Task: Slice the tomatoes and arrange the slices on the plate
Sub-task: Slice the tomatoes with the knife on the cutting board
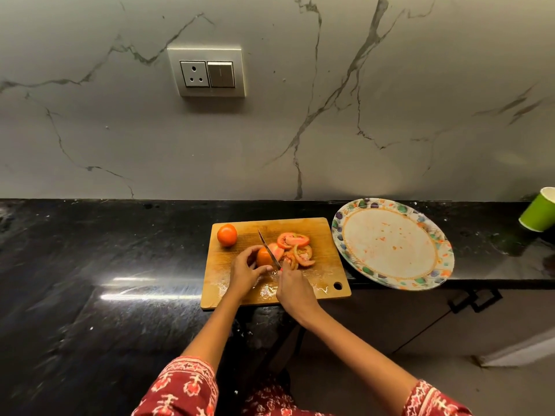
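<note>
Green cup [539, 210] at counter's [105, 250] right edge; socket plate [206, 71] on marble wall [390, 100].

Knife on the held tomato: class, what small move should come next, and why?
Probably press the knife down through the tomato to free another slice. Its blade lies across the part-cut tomato, which the left hand steadies while the right hand grips the handle. Cut slices lie beside it on the cutting board; the plate holds none.

Black counter [120, 250]; board [327, 235]; plate [339, 223]; cup [537, 211]

Both hands (left [244, 271], right [292, 288]) curled, gripping
</note>
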`<state>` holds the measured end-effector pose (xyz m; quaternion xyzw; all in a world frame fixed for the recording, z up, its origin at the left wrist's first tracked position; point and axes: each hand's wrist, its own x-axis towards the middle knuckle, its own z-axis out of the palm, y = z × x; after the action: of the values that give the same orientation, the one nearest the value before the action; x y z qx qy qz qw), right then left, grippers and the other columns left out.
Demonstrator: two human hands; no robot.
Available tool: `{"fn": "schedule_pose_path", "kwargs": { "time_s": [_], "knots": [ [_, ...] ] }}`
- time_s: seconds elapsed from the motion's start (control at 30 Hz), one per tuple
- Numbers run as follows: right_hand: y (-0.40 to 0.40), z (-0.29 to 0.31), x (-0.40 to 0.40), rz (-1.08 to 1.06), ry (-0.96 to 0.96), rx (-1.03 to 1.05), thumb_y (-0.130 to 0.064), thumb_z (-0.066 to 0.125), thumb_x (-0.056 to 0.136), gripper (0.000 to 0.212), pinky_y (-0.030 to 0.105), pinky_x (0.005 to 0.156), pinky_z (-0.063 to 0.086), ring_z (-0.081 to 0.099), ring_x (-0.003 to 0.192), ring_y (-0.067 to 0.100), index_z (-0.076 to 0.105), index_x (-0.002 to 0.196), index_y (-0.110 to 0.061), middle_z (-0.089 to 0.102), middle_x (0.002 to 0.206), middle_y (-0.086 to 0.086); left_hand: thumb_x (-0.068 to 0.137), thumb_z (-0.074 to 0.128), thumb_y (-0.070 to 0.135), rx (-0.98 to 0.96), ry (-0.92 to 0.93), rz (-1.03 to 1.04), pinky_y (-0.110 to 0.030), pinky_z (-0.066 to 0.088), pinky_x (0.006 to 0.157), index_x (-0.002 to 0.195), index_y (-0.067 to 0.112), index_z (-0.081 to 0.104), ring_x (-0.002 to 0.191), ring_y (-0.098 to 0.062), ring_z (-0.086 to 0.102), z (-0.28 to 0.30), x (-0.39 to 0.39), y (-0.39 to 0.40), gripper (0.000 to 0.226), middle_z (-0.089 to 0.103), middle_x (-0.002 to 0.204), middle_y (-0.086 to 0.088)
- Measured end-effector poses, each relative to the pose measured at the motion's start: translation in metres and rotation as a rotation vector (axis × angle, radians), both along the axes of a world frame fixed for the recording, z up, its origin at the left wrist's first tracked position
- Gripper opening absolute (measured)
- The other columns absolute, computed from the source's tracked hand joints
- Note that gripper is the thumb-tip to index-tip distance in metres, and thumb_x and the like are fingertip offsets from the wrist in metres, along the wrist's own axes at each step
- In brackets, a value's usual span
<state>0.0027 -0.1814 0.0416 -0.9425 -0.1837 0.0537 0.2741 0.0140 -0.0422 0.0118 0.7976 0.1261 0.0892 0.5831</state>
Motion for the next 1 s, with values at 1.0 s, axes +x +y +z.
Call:
{"fn": "schedule_pose_path", "kwargs": {
  "time_s": [1.0],
  "knots": [
    [-0.015, -0.007, 0.045, -0.126, 0.135, 0.247, -0.012, 0.036, 0.099, 0.024, 0.027, 0.057, 0.042, 0.052, 0.07, 0.021, 0.056, 0.087, -0.003, 0.052, 0.077, 0.007, 0.061, 0.082, 0.044, 0.683, 0.315, -0.352, -0.03, 0.036, 0.097, 0.134, 0.022, 0.043, 0.117, -0.019, 0.042, 0.018, 0.004, 0.026, 0.086, 0.05, 0.128, -0.002]
  ]
}}
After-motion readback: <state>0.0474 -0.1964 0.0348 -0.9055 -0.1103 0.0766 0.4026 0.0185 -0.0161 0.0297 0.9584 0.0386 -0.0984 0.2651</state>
